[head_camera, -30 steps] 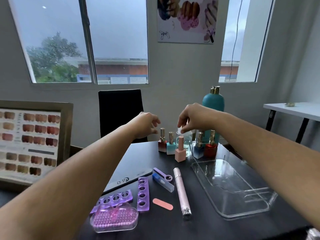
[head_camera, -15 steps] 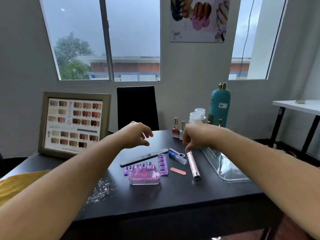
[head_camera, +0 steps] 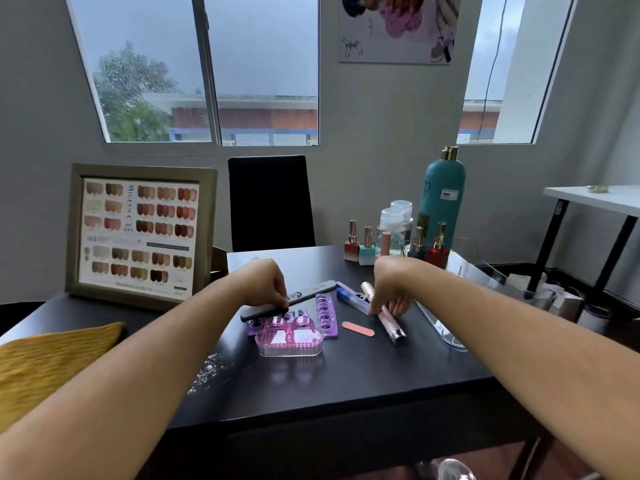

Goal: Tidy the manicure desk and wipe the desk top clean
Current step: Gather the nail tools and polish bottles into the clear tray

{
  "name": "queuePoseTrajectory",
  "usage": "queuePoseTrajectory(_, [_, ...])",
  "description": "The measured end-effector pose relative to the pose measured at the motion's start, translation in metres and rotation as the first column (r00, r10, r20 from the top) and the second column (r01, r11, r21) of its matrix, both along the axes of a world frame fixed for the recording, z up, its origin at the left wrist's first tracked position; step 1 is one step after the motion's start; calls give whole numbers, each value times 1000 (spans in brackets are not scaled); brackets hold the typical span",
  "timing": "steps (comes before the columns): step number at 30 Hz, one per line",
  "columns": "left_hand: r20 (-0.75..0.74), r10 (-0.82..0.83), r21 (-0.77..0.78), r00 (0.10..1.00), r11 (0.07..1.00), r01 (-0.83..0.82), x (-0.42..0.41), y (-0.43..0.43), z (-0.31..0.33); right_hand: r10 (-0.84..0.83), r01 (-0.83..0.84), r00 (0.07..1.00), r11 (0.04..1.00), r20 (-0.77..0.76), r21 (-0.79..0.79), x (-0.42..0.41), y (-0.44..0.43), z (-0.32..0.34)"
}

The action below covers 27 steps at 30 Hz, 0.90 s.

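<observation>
Landmark pink brush [head_camera: 289, 337] on desk [head_camera: 346, 386] | left hand [head_camera: 265, 284] just behind pink brush, fingers curled down, pinching black nail file [head_camera: 317, 288] | right hand [head_camera: 391, 284] behind and right of pink brush, fingers and thumb curled round pink pen tool [head_camera: 390, 325] | yellow cloth [head_camera: 45, 365] well left of pink brush

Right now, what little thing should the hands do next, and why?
Probably lift the pink pen-shaped tool and set it in the clear tray just to its right. The right hand pinches it, the tray is close by, and loose tools lie across the desk top that needs wiping. The left hand pinches the black nail file, which could follow.
</observation>
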State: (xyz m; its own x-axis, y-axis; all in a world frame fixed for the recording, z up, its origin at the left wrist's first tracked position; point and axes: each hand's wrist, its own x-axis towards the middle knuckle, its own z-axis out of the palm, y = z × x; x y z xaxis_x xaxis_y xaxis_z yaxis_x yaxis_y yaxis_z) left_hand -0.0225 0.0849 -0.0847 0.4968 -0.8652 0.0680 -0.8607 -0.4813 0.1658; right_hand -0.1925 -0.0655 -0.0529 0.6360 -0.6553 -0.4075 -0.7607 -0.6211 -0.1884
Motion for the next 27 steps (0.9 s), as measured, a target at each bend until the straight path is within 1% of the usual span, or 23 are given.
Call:
queuePoseTrajectory(3, [-15, 0, 8, 1000, 1000, 0, 1, -2, 0, -2, 2, 1000, 1000, -11, 16, 2, -2, -2])
queuePoseTrajectory(6, [8, -3, -40, 1000, 999, 3, 0, 0, 2, 32, -32, 998, 999, 47, 6, 0, -3, 2])
queuePoseTrajectory(11, [73, -7, -185, 997, 983, 21, 0, 8, 21, 125, -97, 969, 985, 212, -141, -17, -1, 33])
queuePoseTrajectory(16, [96, -39, -322, 995, 944, 68, -9, 2, 56, 142, -46, 933, 958, 331, -283, -49, -16, 78])
queuePoseTrajectory(18, [102, -72, -356, 992, 929, 104, -20, -8, 68, 102, 2, 917, 966, 385, -260, -66, -33, 93])
queuePoseTrajectory(21, [132, -156, -361, 979, 912, 194, -45, -37, 81, -1, 103, 894, 973, 447, -205, -96, -63, 105])
queuePoseTrajectory(24, [159, -246, -330, 956, 899, 286, -78, -74, 86, -93, 191, 888, 965, 451, -178, -122, -89, 104])
queuePoseTrajectory(27, [212, -323, -265, 922, 889, 373, -108, -110, 84, -142, 235, 894, 956, 424, -174, -137, -107, 94])
